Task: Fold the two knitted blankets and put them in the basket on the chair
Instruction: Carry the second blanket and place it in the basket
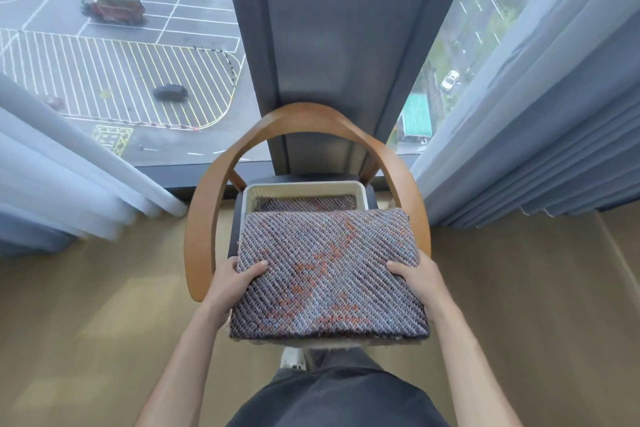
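High-rise window (pixel 121 63) and grey curtains (pixel 554 115) behind the wooden chair (pixel 202 218) | we hold the second folded blanket (pixel 329 274) flat, just above the white basket (pixel 304 187) on the seat, first blanket (pixel 308 203) already inside | left hand (pixel 235 281) and right hand (pixel 417 279) clamp opposite edges, thumbs on top, so the folds don't spill | next, we reckon: lower it in.
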Available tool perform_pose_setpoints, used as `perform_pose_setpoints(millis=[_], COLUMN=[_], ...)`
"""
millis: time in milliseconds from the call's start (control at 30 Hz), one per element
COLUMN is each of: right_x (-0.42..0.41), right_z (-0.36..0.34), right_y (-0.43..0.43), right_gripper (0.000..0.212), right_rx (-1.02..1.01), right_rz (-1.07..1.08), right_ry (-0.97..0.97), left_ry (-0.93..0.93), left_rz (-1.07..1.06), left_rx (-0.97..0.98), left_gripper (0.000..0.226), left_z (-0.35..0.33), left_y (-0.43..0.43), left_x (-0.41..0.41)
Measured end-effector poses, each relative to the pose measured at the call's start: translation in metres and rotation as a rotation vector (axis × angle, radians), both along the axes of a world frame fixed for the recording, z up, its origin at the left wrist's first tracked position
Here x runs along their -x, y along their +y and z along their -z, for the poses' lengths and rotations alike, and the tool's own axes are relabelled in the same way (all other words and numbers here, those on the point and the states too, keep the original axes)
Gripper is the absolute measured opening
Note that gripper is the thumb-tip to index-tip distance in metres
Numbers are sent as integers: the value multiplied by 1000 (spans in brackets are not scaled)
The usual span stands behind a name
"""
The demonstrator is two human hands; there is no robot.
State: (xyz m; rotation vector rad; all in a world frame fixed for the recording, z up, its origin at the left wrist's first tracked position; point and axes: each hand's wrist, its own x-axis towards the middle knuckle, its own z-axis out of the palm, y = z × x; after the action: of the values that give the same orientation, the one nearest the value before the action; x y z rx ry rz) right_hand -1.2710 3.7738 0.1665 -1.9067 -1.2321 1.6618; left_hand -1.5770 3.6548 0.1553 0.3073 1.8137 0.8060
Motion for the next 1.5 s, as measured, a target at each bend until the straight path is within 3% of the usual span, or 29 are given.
perform_pose_setpoints(millis=[200, 367, 500, 667, 833, 1100, 1233, 1367, 1500], right_x=[24, 28, 33, 32, 32, 57, 78, 95, 110], right_z=[0, -1, -10, -21, -24, 14, 64, 113, 145], right_y=[74, 110, 136, 156, 171, 154, 137, 125, 130], right_gripper=[36, 44, 72, 35, 34, 41, 47, 44, 44], right_rx=[-27, -42, -208, -186, -262, -250, -116, 45, 106], right_rz=[-23, -43, -86, 72, 153, 69, -32, -118, -130], right_ry=[66, 50, 10, -22, -61, -86, -65, -98, -176], left_ry=[-19, 17, -48, -30, -1, -90, -97, -44, 71], left_rz=[-52, -51, -51, -37, 27, 11, -18, -18, 23], left_rx=[2, 20, 35, -39, -79, 36, 147, 222, 224], left_gripper=[51, 51, 49, 43, 56, 46, 36, 43, 36], left_z=[0, 3, 4, -4, -9, 51, 101, 135, 152], left_y=[63, 100, 135, 192, 233, 209, 176, 145, 135], left_x=[8, 13, 21, 19, 17, 28, 43, 60, 75])
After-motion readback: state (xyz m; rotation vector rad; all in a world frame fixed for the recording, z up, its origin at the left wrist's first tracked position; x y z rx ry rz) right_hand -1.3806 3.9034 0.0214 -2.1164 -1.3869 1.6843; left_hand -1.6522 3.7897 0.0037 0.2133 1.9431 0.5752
